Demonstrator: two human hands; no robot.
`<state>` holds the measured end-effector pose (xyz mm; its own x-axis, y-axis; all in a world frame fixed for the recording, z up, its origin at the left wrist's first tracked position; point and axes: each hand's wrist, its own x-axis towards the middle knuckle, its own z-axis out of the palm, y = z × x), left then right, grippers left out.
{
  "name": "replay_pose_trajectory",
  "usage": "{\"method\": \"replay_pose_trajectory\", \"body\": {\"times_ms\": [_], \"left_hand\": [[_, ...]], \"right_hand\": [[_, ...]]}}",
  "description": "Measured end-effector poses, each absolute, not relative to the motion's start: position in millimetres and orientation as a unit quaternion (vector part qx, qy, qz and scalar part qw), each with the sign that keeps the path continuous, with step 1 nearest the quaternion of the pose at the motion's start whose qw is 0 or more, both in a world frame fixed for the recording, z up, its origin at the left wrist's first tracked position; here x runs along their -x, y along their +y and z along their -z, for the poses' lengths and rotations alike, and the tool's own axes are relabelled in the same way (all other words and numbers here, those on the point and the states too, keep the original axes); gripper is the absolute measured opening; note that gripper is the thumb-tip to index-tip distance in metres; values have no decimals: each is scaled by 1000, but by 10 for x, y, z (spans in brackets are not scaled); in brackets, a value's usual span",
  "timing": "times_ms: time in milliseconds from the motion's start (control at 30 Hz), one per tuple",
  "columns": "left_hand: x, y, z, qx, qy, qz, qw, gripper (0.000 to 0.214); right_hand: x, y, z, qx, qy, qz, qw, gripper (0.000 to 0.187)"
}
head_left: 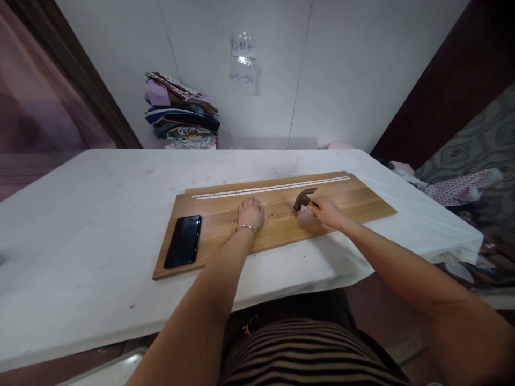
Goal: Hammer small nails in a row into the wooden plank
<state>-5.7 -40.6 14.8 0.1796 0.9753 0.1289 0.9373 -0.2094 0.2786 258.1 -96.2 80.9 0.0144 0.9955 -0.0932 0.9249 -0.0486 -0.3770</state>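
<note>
A long wooden board (225,236) lies across a white table (88,225). My right hand (328,213) is closed round the handle of a claw hammer (303,198), whose dark head rests on the board by a row of small nails (281,215). My left hand (250,213), with a bracelet at the wrist, lies knuckles up on the board left of that row. Its fingers are curled, and what they hold, if anything, is hidden.
A black phone (183,240) lies face up on the board's left end. Strips of pale nails (269,188) run along the board's far edge. Folded cloths (181,112) are stacked against the wall behind. More fabric lies at the right (458,187).
</note>
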Motion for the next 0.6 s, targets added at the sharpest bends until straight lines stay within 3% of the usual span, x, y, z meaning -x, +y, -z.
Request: {"method": "replay_pose_trajectory", "body": {"times_ms": [600], "left_hand": [[58, -413, -156, -765, 625, -142, 66, 29]], "right_hand": [[-2610, -960, -801, 688, -698, -155, 126, 24]]}}
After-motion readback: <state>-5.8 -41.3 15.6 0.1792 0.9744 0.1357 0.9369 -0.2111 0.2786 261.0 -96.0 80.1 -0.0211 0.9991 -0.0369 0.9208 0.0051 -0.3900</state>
